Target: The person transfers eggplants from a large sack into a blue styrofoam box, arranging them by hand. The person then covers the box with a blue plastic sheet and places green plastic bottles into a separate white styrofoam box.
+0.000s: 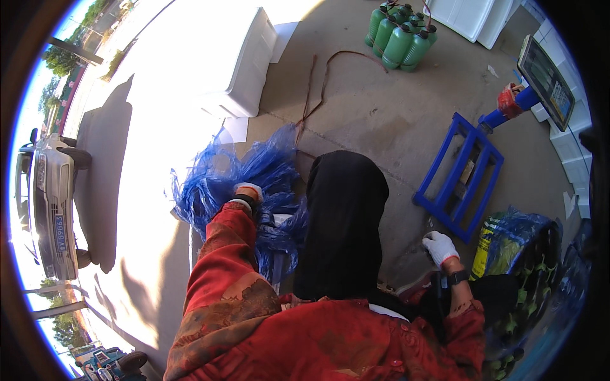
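Crumpled blue plastic film (279,166) spreads over the ground to the left of my knee. My left hand (250,190), in a white glove with an orange cuff, reaches into that film; its fingers are hidden, so its grip cannot be told. My right hand (439,247), gloved in white, hangs over the concrete near the lower corner of a blue metal platform scale (452,209). Its fingers look loosely curled, and no object shows in them. To its right stands an open bag (483,247) in yellow and blue plastic, with dark eggplants with green caps (529,276) beside it.
A large white foam box (248,66) stands beyond the film. Green plastic bottles (400,43) are tied together at the top. A brown strap (326,81) lies across the floor. The scale's display (545,81) and stacked white boxes (576,166) are at right; a parked vehicle (50,205) is at far left.
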